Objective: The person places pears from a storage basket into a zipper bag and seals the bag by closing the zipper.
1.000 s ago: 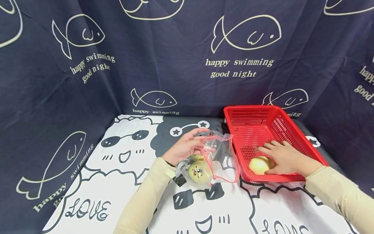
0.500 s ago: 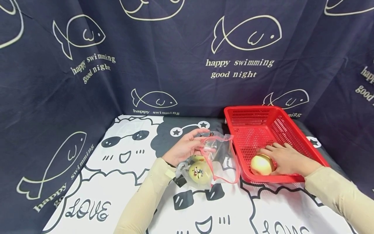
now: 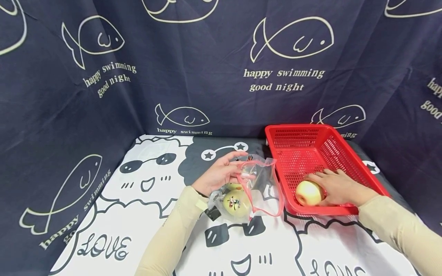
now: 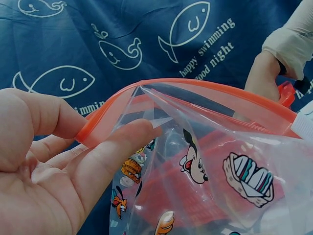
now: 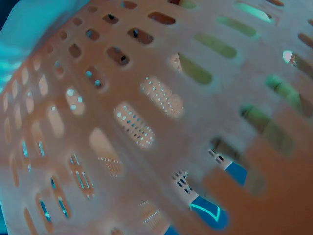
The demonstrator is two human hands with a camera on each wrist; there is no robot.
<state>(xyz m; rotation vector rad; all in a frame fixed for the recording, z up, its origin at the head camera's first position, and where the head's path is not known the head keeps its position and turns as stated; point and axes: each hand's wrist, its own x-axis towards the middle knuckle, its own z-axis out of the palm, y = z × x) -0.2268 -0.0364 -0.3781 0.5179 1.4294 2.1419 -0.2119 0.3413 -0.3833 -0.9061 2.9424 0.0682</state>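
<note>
A clear zip bag [image 3: 264, 188] with a pink-orange rim and cartoon prints lies over the cloth, its mouth facing right. My left hand [image 3: 219, 174] holds the rim; in the left wrist view the thumb [image 4: 129, 137] is inside the bag mouth and the fingers are outside. Pale yellow apples [image 3: 236, 203] show through the plastic. Inside the red basket [image 3: 293, 209], my right hand [image 3: 340, 188] grips another yellow apple [image 3: 309, 193], thumb low on its right side, fingers behind it. The right wrist view is filled by the slotted basket wall [image 5: 107, 93], hiding that hand.
The basket stands right of the bag, its near rim raised between the right forearm and the apple. A small black object [image 3: 213, 213] lies beside the left wrist. Dark fish-print cloth [image 3: 221, 69] hangs behind and at both sides.
In the basket, the apple has turned, bringing its stem hollow to the front left. The right hand has shifted slightly with its fingers closer around it. The left hand and bag stay put.
</note>
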